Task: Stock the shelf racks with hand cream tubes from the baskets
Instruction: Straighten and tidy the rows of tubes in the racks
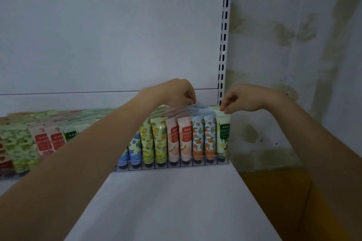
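Stocking, head view: tubes (182, 139) stand cap-down in the clear rack (172, 164) on the shelf (176, 201).
Right hand (242, 98): fingers (225, 111) pinch the green tube (223, 135) at its crimp, end column.
Left hand (176, 92): fingers curled onto back-row crimps; a pinch cannot be told.
Risk: I judge a skewed push could miss the slot and tip neighbours.
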### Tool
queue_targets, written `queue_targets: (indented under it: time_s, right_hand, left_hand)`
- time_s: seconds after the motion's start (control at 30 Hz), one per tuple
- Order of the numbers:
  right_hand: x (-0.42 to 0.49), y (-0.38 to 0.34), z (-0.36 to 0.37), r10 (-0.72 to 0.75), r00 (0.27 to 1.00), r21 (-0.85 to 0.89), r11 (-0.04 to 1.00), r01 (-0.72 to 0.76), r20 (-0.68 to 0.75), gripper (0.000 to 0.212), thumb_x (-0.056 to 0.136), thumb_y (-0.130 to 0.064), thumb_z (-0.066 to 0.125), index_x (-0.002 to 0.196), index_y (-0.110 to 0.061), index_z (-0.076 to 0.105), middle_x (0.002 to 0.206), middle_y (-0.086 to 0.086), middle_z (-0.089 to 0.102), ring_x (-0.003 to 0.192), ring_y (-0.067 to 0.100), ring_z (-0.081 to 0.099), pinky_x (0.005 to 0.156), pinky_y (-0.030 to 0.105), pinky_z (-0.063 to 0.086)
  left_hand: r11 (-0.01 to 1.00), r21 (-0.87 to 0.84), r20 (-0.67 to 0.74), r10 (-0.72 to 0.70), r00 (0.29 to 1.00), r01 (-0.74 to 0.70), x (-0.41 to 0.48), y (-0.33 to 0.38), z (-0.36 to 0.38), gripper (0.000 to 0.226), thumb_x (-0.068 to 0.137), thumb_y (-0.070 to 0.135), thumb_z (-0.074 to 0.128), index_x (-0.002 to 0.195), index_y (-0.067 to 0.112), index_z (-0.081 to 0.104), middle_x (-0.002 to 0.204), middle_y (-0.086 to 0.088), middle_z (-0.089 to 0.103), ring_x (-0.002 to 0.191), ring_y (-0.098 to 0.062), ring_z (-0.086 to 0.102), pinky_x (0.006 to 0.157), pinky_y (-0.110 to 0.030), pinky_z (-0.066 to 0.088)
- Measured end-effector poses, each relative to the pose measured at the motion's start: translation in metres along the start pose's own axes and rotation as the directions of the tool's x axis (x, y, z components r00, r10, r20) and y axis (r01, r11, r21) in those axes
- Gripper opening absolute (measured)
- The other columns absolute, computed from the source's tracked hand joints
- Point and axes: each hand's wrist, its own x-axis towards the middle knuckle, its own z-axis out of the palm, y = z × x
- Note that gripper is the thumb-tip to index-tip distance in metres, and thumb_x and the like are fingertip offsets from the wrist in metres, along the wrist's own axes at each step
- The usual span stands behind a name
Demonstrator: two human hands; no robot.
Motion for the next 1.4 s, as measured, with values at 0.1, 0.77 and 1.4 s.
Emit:
queue_targets:
  time_s: [0.1, 0.77, 1.4]
  right_hand:
    - [0.000, 0.000, 0.001, -0.002, 1.000, -0.014, 1.000, 0.002, -0.010, 0.011, 0.086, -0.013, 0.063, 0.089, -0.022, 0.067, 0.079, -0.015, 0.057, 0.075, 0.001, 0.052, 0.062, 0.015, 0.038]
    - [0.015, -0.012, -0.001, -0.116, 0.968, 0.096, 0.985, 0.140, -0.224, 0.011, 0.087, -0.017, 0.061, 0.090, -0.025, 0.067, 0.082, -0.017, 0.058, 0.074, -0.006, 0.051, 0.062, 0.012, 0.035]
    - [0.048, -0.046, 0.023, -0.075, 0.997, 0.014, 0.997, 0.075, 0.003, 0.014, 0.088, -0.012, 0.059, 0.093, -0.021, 0.068, 0.085, -0.009, 0.060, 0.078, 0.007, 0.055, 0.064, 0.018, 0.040]
  left_hand:
    - [1.000, 0.007, 0.027, -0.007, 1.000, 0.007, 0.004, -0.001, 0.003, 0.022, 0.090, 0.014, 0.052, 0.106, 0.013, 0.068, 0.109, 0.000, 0.066, 0.091, -0.009, 0.054, 0.079, -0.020, 0.039]
    - [0.999, 0.035, 0.024, -0.040, 0.999, 0.039, 0.011, -0.011, 0.008, 0.014, 0.087, 0.019, 0.060, 0.099, 0.016, 0.066, 0.092, 0.007, 0.058, 0.087, -0.011, 0.053, 0.077, -0.021, 0.039]
    - [0.996, 0.012, 0.018, -0.087, 0.996, 0.086, -0.006, -0.015, 0.012, 0.016, 0.088, 0.017, 0.057, 0.101, 0.012, 0.066, 0.099, 0.000, 0.065, 0.089, -0.015, 0.056, 0.080, -0.025, 0.044]
